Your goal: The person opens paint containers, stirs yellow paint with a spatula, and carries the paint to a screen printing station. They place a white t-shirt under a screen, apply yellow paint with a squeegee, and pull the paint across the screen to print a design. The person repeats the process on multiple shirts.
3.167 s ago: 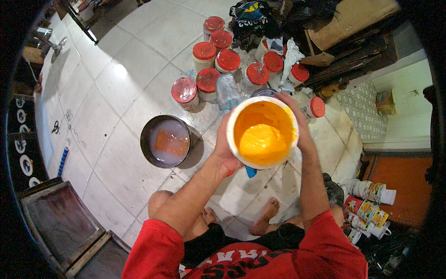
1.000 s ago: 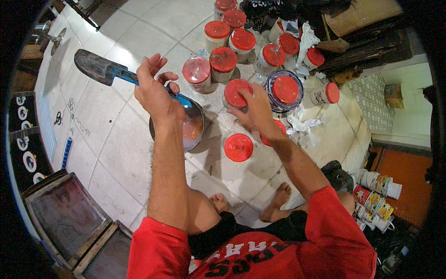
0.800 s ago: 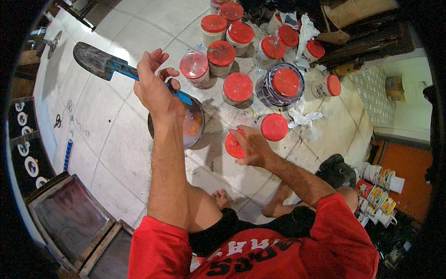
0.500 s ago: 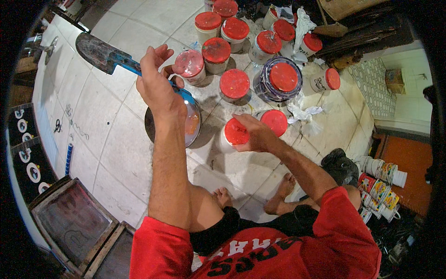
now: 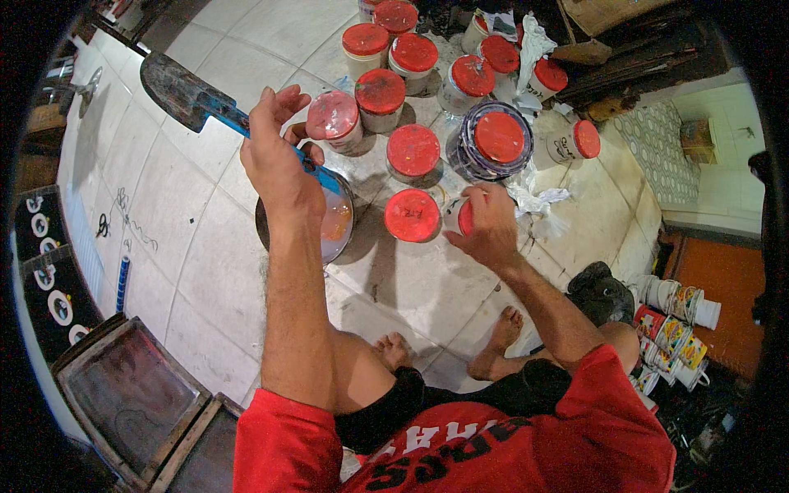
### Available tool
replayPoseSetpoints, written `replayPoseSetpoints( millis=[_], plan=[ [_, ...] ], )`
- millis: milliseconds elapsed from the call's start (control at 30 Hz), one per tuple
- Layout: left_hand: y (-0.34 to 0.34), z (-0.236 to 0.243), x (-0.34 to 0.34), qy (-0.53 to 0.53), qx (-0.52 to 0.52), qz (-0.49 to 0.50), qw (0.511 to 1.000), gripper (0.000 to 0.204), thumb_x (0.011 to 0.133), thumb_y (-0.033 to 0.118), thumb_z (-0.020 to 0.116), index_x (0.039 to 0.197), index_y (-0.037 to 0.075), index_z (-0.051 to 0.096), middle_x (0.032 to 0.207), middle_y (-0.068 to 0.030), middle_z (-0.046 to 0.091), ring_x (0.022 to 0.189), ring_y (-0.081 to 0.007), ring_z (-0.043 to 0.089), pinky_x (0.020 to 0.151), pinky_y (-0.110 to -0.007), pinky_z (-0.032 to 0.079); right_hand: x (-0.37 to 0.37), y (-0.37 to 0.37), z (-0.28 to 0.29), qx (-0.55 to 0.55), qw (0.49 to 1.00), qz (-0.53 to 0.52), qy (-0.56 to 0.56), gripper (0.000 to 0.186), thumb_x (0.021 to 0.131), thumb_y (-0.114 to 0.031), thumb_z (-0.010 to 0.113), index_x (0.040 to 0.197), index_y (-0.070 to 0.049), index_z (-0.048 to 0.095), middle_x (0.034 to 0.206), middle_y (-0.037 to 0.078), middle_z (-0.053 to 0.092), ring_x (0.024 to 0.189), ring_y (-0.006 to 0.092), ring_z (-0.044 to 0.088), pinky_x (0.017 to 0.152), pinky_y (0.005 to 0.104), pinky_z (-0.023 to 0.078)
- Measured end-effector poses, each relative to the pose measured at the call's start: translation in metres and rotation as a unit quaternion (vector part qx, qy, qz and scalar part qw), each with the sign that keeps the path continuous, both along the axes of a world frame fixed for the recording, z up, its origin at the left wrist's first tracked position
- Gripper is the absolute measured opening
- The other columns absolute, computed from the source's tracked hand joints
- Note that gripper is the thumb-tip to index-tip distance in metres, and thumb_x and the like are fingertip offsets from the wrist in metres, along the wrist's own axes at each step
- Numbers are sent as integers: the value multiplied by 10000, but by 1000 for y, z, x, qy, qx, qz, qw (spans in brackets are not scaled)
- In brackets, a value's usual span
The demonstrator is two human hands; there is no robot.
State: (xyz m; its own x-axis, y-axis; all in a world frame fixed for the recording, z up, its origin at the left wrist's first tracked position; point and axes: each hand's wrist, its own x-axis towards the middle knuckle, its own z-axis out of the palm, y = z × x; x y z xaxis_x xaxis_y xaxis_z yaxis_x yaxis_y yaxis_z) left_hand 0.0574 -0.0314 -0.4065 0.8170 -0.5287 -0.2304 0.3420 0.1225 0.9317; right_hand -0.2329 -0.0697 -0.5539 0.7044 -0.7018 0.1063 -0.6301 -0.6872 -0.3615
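Observation:
My left hand (image 5: 283, 160) holds a blue-handled spatula with a broad, paint-darkened blade (image 5: 174, 92) that points to the far left. Under that wrist sits a round dark-rimmed pot (image 5: 339, 218) with a pale, orange-streaked mixture inside; my forearm hides part of it. My right hand (image 5: 491, 226) is closed around the top of a white tub (image 5: 453, 215), its red lid mostly covered by the fingers. Just left of this tub stands another red-lidded tub (image 5: 412, 215), not touched by either hand.
Several red-lidded tubs (image 5: 413, 152) stand beyond my hands, one lid on a larger paint-stained bucket (image 5: 491, 140). Crumpled white paper (image 5: 538, 200) lies to the right. Framed screens (image 5: 131, 394) lean at the lower left. Stacked small buckets (image 5: 670, 329) are at the right.
My right hand has moved right from the nearer red-lidded tub to the one beside it. The released tub now stands slightly farther away. My left hand still holds the spatula, nearly unmoved.

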Motion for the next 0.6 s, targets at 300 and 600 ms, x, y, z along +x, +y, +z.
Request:
replayPoseSetpoints(
  millis=[300,600],
  plan=[
    [-16,-3,-15,36,-18,-34,999,461,986,416,599,1119,-17,681,933,-84,685,755,-135,599,508,-252,385,-42,-38,-16,191,966,-171,-34,920,621,-397,967,1349,-22,548,1278,221,610,1160,365,635,991,443,530],
    [-19,-8,4,41,-51,36,997,451,991,392,600,1106,-41,655,1003,-118,676,652,-135,579,492,-261,393,-19,-19,1,-68,990,-121,-22,709,706,-459,888,1233,-58,635,1136,158,629,1092,369,595,930,501,484]
  ],
)
